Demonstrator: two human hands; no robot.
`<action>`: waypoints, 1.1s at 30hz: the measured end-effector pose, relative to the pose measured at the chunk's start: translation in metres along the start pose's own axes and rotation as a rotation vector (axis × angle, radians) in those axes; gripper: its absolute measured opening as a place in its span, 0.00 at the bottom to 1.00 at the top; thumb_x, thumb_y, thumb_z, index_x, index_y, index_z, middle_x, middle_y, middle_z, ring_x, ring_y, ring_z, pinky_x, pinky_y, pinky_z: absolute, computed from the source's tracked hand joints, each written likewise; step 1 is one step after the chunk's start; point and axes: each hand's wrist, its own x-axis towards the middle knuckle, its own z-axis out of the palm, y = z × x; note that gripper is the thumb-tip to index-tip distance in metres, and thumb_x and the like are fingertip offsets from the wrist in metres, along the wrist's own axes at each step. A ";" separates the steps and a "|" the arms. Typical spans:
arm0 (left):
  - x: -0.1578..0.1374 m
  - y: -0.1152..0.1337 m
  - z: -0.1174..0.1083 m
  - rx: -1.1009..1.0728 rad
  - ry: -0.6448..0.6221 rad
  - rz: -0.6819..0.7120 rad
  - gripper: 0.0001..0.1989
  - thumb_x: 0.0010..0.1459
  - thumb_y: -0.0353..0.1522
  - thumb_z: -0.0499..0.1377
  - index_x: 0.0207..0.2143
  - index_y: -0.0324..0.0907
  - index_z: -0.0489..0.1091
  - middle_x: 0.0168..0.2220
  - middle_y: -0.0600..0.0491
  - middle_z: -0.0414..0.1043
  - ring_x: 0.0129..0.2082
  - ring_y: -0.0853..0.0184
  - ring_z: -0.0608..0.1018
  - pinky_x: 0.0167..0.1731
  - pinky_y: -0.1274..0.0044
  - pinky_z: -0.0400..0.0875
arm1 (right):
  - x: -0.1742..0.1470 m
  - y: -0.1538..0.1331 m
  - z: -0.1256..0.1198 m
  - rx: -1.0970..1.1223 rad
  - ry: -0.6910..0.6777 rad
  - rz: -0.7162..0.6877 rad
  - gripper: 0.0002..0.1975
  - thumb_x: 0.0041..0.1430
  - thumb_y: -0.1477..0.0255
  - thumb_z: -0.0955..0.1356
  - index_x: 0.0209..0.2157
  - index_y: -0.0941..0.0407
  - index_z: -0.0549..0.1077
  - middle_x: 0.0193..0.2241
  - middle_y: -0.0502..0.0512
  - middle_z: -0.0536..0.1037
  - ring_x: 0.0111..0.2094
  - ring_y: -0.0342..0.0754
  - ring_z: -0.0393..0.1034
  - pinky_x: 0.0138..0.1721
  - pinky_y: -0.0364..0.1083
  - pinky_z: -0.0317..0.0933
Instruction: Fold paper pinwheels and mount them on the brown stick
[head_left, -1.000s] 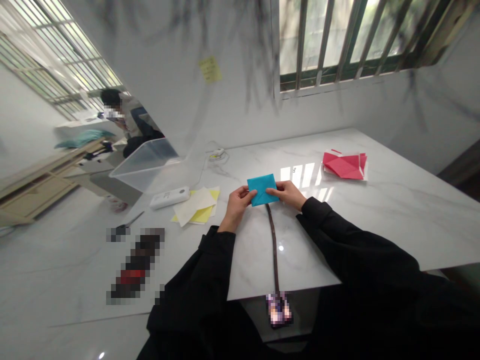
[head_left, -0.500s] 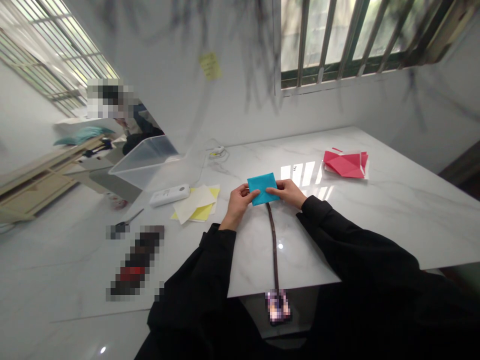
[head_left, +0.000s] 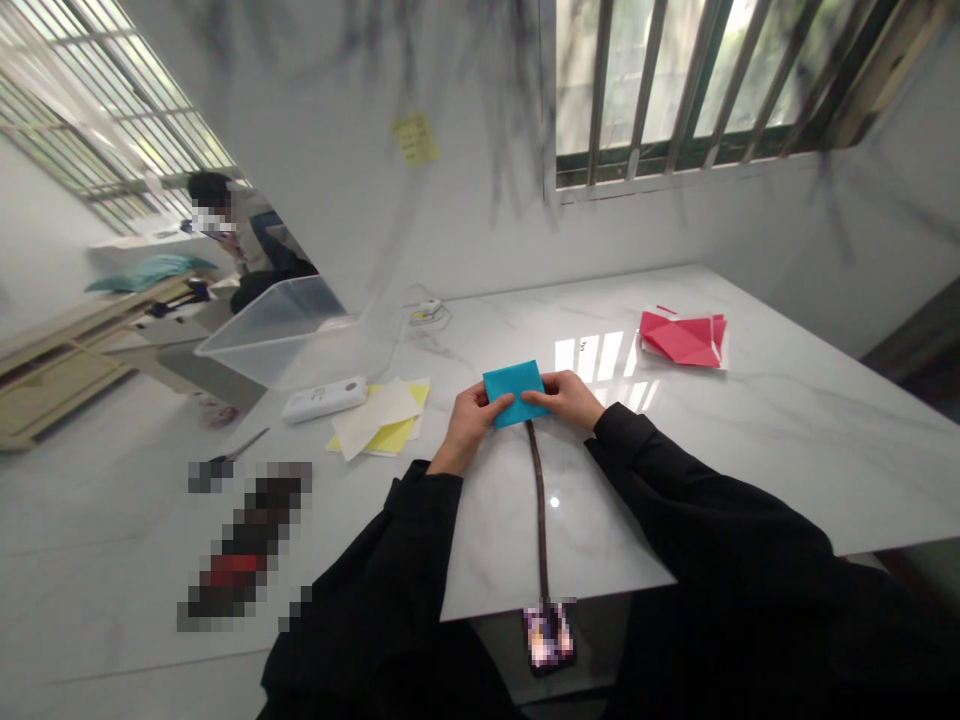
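Observation:
A small folded sheet of blue paper [head_left: 514, 385] is held up over the white marble-patterned table [head_left: 600, 520]. My left hand [head_left: 474, 420] pinches its left side, the thumb lying across the front and the fingers behind. On the right side my right hand [head_left: 566, 396] grips it the same way, thumb on the front face. Both sets of fingers are partly hidden by the paper. Below it, a dark strap or cord [head_left: 539, 510] runs down to a pixelated object [head_left: 549, 640] at the table's front edge.
Yellow and white papers [head_left: 381, 418] lie left, beside a white oblong device [head_left: 325, 399], scissors [head_left: 244, 448] and a pixelated dark object [head_left: 247, 545]. A clear plastic bin [head_left: 277, 330] stands behind them. Red paper [head_left: 684, 340] lies right. A person [head_left: 255, 240] sits far left.
Both thumbs have shifted slightly on the blue paper, the right one further inward. The whole view has moved a little, with table things appearing lower and further left.

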 end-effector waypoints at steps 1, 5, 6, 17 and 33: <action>0.000 0.000 0.000 0.012 0.005 0.002 0.28 0.44 0.42 0.75 0.46 0.36 0.78 0.44 0.42 0.82 0.41 0.57 0.82 0.48 0.66 0.76 | 0.000 -0.001 0.000 -0.016 -0.001 -0.008 0.21 0.56 0.57 0.73 0.37 0.62 0.82 0.28 0.54 0.79 0.27 0.44 0.68 0.31 0.44 0.64; -0.002 0.001 -0.001 0.010 0.005 -0.009 0.27 0.45 0.42 0.75 0.45 0.36 0.78 0.43 0.43 0.83 0.40 0.57 0.82 0.47 0.65 0.76 | -0.001 -0.001 0.000 -0.066 0.017 -0.029 0.21 0.56 0.55 0.73 0.34 0.62 0.81 0.26 0.52 0.76 0.26 0.43 0.64 0.28 0.43 0.59; -0.002 0.001 -0.001 0.006 0.001 -0.012 0.27 0.45 0.41 0.75 0.45 0.36 0.78 0.42 0.43 0.83 0.39 0.58 0.82 0.46 0.66 0.77 | -0.001 -0.001 0.000 -0.082 0.022 -0.034 0.21 0.56 0.55 0.72 0.33 0.61 0.80 0.25 0.52 0.76 0.26 0.42 0.63 0.28 0.43 0.58; -0.003 0.000 -0.002 0.042 0.094 -0.009 0.24 0.43 0.40 0.74 0.41 0.37 0.78 0.38 0.46 0.82 0.36 0.59 0.82 0.42 0.68 0.77 | -0.001 0.003 -0.009 -0.225 -0.108 -0.076 0.24 0.49 0.54 0.77 0.41 0.57 0.82 0.30 0.52 0.78 0.30 0.45 0.67 0.32 0.44 0.61; -0.001 -0.005 -0.006 -0.029 0.164 0.000 0.24 0.44 0.41 0.74 0.42 0.37 0.77 0.39 0.47 0.81 0.37 0.61 0.81 0.44 0.69 0.76 | 0.033 0.050 -0.081 -0.650 0.674 0.173 0.14 0.56 0.64 0.71 0.39 0.58 0.84 0.32 0.60 0.83 0.36 0.54 0.75 0.42 0.49 0.63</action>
